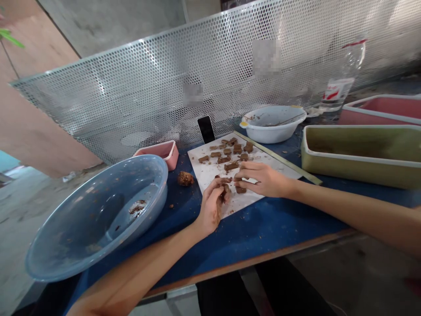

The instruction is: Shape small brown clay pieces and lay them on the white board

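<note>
My left hand (212, 204) rests on the near edge of a white board (210, 173), its fingers curled round a lump of brown dough (226, 192). My right hand (261, 179) lies over the board beside it, fingertips pinched on a small brown piece (237, 179). Several cut brown blocks (230, 151) sit in rows on the far part of the board. A rough ball of the same brown stuff (185, 178) lies on the blue table (263, 228) just left of the board.
A big blue basin (98, 215) overhangs the table's left edge. Behind stand a small pink tub (161, 151), a propped phone (206, 129), a white bowl (272, 123), a long ruler (279, 159), a green tray (358, 153), a pink tray (384, 109), a plastic bottle (342, 83) and a perforated metal screen (197, 79).
</note>
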`<state>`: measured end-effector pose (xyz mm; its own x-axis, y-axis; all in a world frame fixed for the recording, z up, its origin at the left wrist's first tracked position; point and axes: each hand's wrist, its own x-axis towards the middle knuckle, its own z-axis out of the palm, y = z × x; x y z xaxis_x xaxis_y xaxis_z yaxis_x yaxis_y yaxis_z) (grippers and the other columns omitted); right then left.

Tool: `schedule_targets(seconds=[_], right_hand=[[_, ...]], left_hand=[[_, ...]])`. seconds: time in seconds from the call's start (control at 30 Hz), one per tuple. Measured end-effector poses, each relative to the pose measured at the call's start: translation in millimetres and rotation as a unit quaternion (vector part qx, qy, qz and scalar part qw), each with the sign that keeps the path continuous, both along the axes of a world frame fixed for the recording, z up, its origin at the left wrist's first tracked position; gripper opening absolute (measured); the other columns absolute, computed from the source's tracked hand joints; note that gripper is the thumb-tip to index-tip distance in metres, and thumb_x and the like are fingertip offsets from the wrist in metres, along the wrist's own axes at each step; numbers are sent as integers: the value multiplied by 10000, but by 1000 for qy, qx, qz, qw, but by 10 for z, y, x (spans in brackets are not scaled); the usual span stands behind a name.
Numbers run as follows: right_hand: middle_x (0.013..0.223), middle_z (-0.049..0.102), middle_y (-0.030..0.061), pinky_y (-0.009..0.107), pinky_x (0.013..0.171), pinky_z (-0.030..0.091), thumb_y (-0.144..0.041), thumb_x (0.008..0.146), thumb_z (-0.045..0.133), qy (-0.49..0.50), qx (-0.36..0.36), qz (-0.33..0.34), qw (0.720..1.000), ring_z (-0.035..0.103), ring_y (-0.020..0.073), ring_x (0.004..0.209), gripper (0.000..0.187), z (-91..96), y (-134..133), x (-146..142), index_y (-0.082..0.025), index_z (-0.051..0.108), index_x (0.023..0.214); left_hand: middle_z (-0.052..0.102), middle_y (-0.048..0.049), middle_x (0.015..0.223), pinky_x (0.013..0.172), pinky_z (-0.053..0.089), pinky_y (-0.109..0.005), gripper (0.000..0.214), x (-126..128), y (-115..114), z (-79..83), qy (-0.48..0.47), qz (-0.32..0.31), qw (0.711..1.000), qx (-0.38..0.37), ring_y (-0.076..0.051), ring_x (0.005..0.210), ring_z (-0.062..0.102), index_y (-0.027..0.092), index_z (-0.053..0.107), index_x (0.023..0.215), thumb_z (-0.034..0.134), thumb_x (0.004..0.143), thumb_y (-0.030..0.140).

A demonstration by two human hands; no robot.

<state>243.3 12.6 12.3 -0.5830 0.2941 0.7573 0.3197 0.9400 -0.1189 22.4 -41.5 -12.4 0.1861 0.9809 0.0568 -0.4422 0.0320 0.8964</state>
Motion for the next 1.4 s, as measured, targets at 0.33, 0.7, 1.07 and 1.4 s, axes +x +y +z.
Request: schedule_targets(seconds=[0.33,0.7,1.07,1.4], right_hand=[[1024,757,78,316,824,622,-300,1146,595,15,-7,-35,999,736,195,892,210,-73,60,-2,-189,768,1189],[960,789,37,300,788,621,-258,1093,696,65,-31,2,997,734,173,844,108,-52,15,9,-230,798,1115],[1003,786,76,341,838,620,-273,1166,549,12,5,-36,999,737,199,926,240,-105,87,4,-197,769,1222],[903,727,27,363,830,525,-325,1118,678,30,1,4,1000,636,193,836,146,-82,59,-10,-218,775,1136]], left_hand=[[586,6,740,617,358,-261,259,1,-5,6,-4,-7,1000,-9,-109,639,481,154,760,1015,805,815,312],[590,-8,770,631,371,-285,257,-11,6,8,14,-15,1000,10,-116,647,486,149,770,1028,775,858,342],[591,-5,741,624,375,-268,283,-8,5,20,7,-16,1000,5,-114,639,502,128,784,1035,785,850,341],[582,28,702,616,344,-266,443,19,3,-34,82,3,996,32,-101,627,443,177,841,1148,908,876,519]])
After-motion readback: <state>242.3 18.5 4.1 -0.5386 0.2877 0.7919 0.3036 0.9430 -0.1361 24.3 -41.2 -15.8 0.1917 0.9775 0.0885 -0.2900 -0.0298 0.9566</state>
